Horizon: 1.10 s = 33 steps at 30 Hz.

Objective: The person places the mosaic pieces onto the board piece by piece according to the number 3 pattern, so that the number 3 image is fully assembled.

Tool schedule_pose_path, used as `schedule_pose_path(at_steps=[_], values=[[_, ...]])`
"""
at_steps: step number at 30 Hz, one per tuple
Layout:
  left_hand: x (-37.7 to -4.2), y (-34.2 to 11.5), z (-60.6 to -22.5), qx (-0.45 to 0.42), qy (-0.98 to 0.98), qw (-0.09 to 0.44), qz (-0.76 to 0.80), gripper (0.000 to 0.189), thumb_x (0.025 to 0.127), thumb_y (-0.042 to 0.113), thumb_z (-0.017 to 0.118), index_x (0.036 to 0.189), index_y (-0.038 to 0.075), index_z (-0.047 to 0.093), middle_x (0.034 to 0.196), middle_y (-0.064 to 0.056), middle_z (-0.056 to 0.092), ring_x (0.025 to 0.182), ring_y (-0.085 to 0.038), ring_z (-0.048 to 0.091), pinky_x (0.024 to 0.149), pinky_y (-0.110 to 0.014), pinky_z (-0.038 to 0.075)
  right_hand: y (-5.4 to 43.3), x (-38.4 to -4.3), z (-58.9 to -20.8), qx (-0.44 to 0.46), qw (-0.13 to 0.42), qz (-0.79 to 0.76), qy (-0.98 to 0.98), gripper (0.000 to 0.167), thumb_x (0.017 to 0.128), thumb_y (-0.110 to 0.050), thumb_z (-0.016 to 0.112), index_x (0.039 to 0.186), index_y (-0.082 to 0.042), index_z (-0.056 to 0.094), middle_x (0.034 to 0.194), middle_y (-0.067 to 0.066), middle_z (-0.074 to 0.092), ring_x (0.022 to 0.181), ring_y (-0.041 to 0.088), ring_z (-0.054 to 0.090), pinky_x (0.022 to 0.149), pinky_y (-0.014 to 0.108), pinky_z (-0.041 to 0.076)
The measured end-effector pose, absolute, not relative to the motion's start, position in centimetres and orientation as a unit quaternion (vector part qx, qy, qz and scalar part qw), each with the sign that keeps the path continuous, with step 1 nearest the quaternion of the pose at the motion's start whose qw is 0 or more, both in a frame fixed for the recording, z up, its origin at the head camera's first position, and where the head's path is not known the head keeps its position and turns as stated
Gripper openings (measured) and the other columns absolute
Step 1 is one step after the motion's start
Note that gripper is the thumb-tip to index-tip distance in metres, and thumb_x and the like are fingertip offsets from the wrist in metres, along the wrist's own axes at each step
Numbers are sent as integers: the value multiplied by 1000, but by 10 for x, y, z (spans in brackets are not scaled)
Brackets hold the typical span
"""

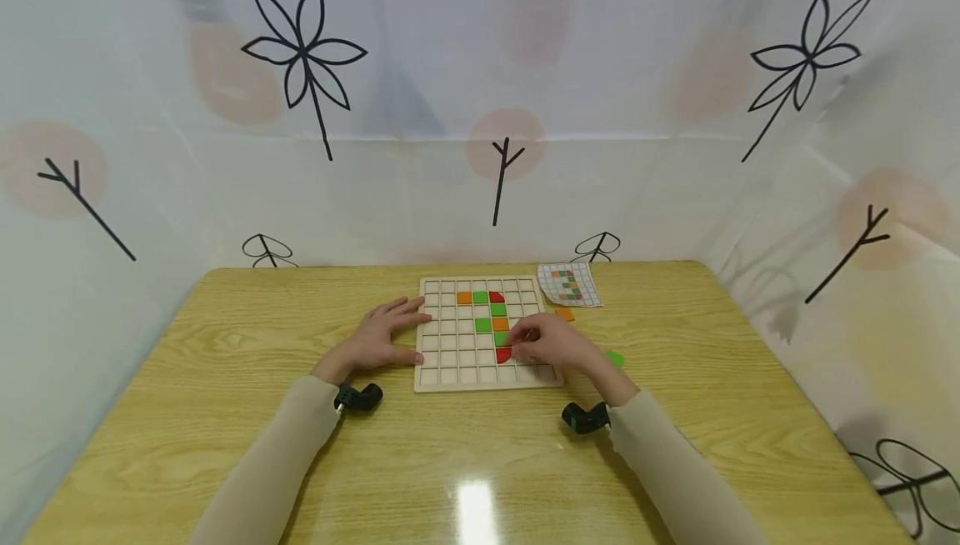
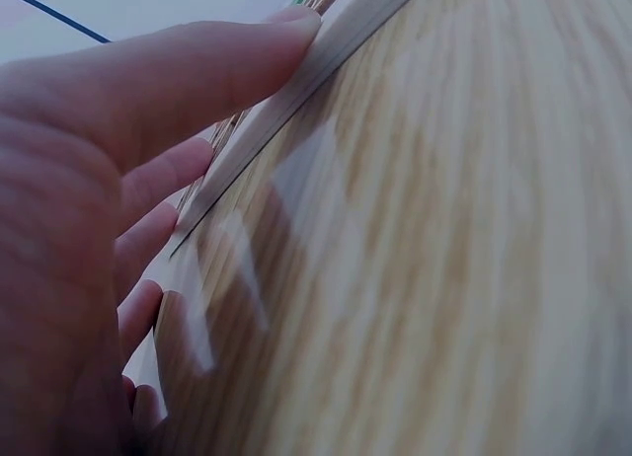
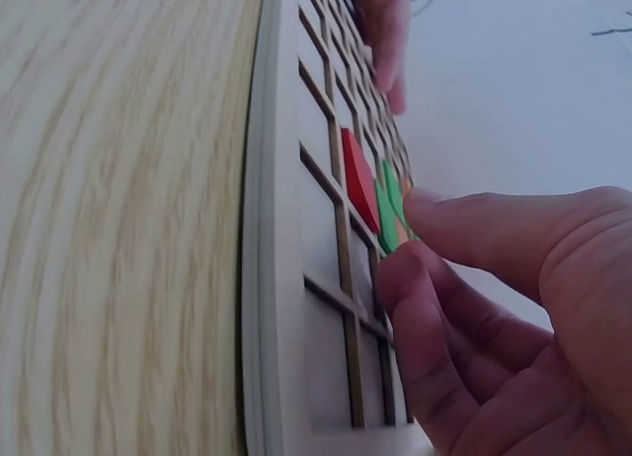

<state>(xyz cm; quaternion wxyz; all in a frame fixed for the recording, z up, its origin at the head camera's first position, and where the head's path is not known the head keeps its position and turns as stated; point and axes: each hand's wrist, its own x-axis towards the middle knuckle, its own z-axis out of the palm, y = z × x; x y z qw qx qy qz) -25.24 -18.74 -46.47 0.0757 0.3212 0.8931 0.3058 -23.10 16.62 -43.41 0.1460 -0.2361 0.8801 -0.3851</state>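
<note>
A square wooden grid board (image 1: pixel 450 366) lies on the table, with orange, green and red tiles in several of its cells. My left hand (image 1: pixel 375 338) is spread at the board's left edge, its thumb and fingertips resting on the rim. At the lower right part of the grid, my right hand (image 1: pixel 551 341) pinches a green tile (image 3: pixel 386 221) between thumb and index finger. This tile is just above a red rounded tile (image 1: pixel 503 355) in the same column. The right fingers partly hide the cells beside it.
A paper card with a printed coloured grid pattern (image 1: pixel 570 285) lies beyond the board's right corner. Loose on the table to the right are an orange piece (image 1: pixel 565 313) and a green piece (image 1: pixel 615 357). Patterned cloth (image 1: pixel 420 195) hangs behind the table (image 1: pixel 300 295).
</note>
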Motion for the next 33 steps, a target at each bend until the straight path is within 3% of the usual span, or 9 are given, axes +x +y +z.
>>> schedule_pose_path(at_steps=[15, 26, 33], values=[[-254, -188, -467, 324, 897, 70, 294, 73, 86, 44, 75, 149, 16, 50, 163, -6, 26, 150, -35, 13, 113, -65, 7, 217, -227, -429, -210, 68, -375, 900, 11, 96, -10, 67, 104, -8, 74, 96, 1, 67, 88, 18, 62, 77, 37, 51], [-254, -188, -467, 321, 896, 72, 299, 73, 86, 45, 74, 149, 15, 50, 163, -5, 26, 150, -34, 12, 113, -65, 6, 271, -215, -431, -177, 64, -378, 907, 17, 97, -9, 66, 111, -1, 71, 103, 8, 68, 92, 23, 63, 76, 37, 53], [-255, -188, -469, 319, 899, 74, 291, 73, 87, 46, 74, 149, 16, 50, 164, -3, 25, 151, -33, 12, 113, -65, 7, 295, -208, -435, -150, 69, -363, 917, 19, 96, -13, 68, 111, -3, 73, 106, 9, 69, 92, 21, 62, 76, 34, 51]])
